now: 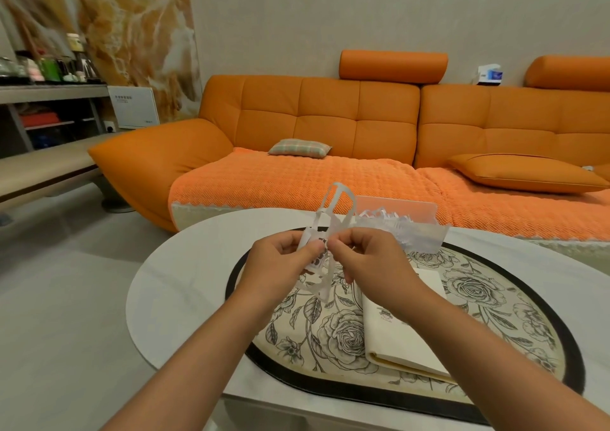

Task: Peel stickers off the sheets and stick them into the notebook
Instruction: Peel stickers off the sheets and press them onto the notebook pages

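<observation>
Stretching along the wall beyond the floral mat [495, 298], an orange sofa [330, 127] is filling the background, with a small plaid cushion [299, 148] lying on its seat. A white oval bench [171, 292] is carrying the mat, which is showing a dark border and grey roses.

Above the mat's far left part, a person is holding up a white sticker sheet [308, 236], much of it cut away into thin looping strips. The left hand [280, 265] is pinching the sheet with curled fingers, and the right hand [373, 259] is pinching it just beside, the fingertips of both hands nearly touching. Whether a single sticker is coming loose between them cannot be told.

On the mat's middle, below the right wrist, the cream notebook [402, 335] is lying open, a small dark mark showing on its page. At the mat's far edge a clear box [396, 208] is standing, with white paper scraps [412, 232] piling in it.
</observation>
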The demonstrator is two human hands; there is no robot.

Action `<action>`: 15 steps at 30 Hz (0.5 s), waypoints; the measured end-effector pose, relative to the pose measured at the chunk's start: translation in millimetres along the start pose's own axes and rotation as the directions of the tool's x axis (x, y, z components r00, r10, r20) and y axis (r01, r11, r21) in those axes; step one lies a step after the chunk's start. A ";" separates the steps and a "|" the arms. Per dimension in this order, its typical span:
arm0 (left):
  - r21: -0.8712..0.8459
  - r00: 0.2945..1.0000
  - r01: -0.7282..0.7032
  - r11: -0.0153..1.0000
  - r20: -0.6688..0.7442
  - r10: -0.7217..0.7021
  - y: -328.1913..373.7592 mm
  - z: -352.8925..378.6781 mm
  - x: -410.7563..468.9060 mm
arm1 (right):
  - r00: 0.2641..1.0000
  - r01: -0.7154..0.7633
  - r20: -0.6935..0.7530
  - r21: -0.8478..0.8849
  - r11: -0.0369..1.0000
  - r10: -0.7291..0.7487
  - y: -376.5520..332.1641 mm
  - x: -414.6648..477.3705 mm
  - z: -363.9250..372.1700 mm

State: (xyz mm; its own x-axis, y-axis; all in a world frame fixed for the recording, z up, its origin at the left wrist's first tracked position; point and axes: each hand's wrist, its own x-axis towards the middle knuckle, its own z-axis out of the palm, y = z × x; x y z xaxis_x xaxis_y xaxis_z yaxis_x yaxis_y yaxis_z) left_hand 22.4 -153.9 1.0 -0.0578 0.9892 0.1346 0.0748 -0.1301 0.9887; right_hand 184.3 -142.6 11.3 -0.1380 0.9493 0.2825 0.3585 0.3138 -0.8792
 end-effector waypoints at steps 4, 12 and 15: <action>0.031 1.000 -0.028 0.999 -0.005 0.028 0.9 3.1 -2.5 | 0.998 0.044 -0.042 -0.097 0.994 -0.048 2.4 -1.1 5.7; 0.097 0.991 -0.073 0.993 -0.101 0.083 -0.3 9.8 -4.0 | 0.995 0.037 -0.095 -0.048 0.998 -0.042 4.8 -1.1 11.3; 0.115 0.987 -0.092 0.989 -0.120 0.106 -0.6 10.9 -4.6 | 0.996 0.018 -0.091 -0.008 1.000 -0.019 3.6 -1.4 11.5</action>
State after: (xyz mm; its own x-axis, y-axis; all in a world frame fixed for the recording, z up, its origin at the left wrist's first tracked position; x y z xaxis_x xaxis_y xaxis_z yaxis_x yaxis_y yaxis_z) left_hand 33.5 -157.6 -0.9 -0.1683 0.9547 0.2453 0.1936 -0.2120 0.9579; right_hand 175.2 -143.0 3.4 -0.0604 0.9412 0.3324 0.3631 0.3309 -0.8710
